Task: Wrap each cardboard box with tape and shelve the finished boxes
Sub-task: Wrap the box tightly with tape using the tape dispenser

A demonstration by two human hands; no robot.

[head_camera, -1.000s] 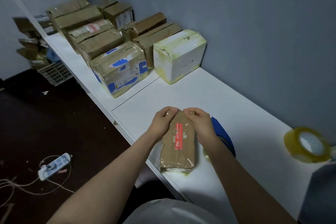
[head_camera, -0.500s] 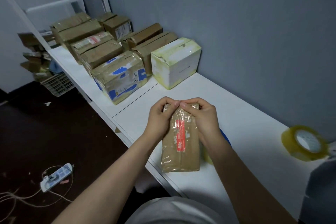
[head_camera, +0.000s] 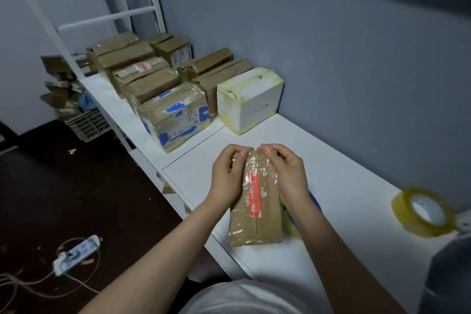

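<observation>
Nearest the person, on the dark floor to the left, a white power strip (head_camera: 76, 255) lies among loose cords. Both forearms reach forward over the front edge of the white surface (head_camera: 344, 160), where a small cardboard box (head_camera: 256, 222) lies close to that edge with its long side running away from the person. The box is glossy with clear film and carries a red label strip along its top. The left hand (head_camera: 225, 176) grips the far left corner of the box and the right hand (head_camera: 288, 176) grips the far right corner; the fingers of both are curled over the far end, and the fingertips nearly meet at the middle of that end. Just behind the right wrist, partly hidden by it, sits a blue-rimmed roll (head_camera: 315, 203) with a yellowish edge showing beneath the forearm. Well to the right on the surface, near its right end, a yellowish tape roll (head_camera: 421, 214) stands tilted, slightly blurred. Farther along towards the left end, a white box (head_camera: 251, 99) with yellowed taped edges stands against the grey wall (head_camera: 331, 46), and a blue-marked box (head_camera: 175, 115) stands nearer the front edge, close beside it. Behind these, two rows of brown boxes (head_camera: 150, 81) run on to the far end of the surface. Below that end, a slatted crate (head_camera: 86, 125) rests on the floor with flattened cardboard heaped above it. A white metal frame (head_camera: 107, 19) rises over the far boxes.
</observation>
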